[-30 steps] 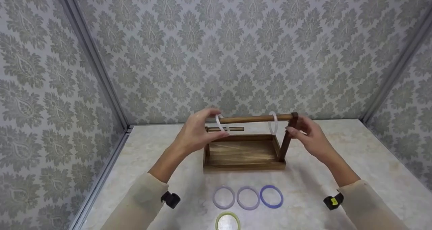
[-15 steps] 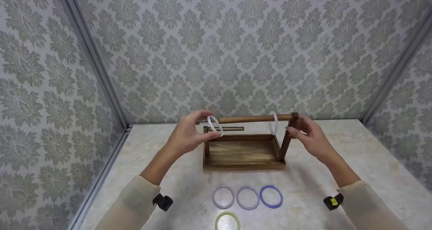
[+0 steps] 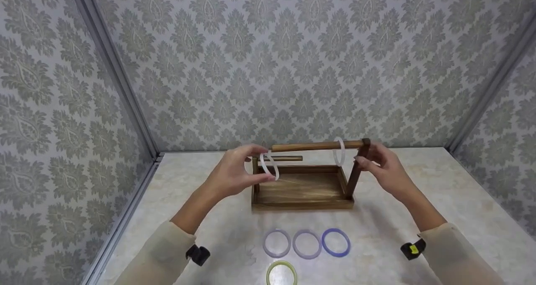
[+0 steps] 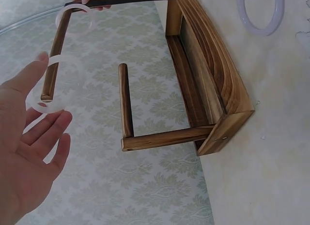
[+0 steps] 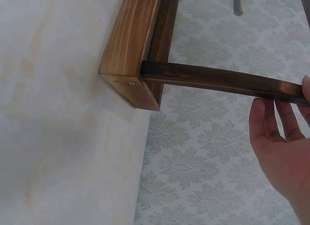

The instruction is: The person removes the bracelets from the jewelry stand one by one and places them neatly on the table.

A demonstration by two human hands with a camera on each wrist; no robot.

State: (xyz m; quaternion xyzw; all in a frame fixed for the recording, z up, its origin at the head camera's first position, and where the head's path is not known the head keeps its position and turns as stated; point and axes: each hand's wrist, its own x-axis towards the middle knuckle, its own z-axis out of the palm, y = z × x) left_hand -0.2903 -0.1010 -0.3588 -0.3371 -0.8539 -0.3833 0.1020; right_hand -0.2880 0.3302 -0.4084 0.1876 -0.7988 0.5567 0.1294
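My left hand pinches a white bangle between thumb and fingers, at the free end of the upper rod of a wooden bangle stand. In the left wrist view this bangle overlaps the rod's tip; the head view has it just left of and below the tip. Another white bangle hangs on the same rod near the right post. My right hand grips that post near its top, fingers behind it. Behind, a shorter lower rod extends from the left post.
On the pale marbled table, in front of the stand, lie two pale purple bangles and a blue bangle in a row. A yellow-green bangle lies nearer. Patterned walls close in the back and sides.
My left hand has drawn the white bangle leftward from the upper rod's end, then lowered it slightly. The right hand and the stand have stayed put.
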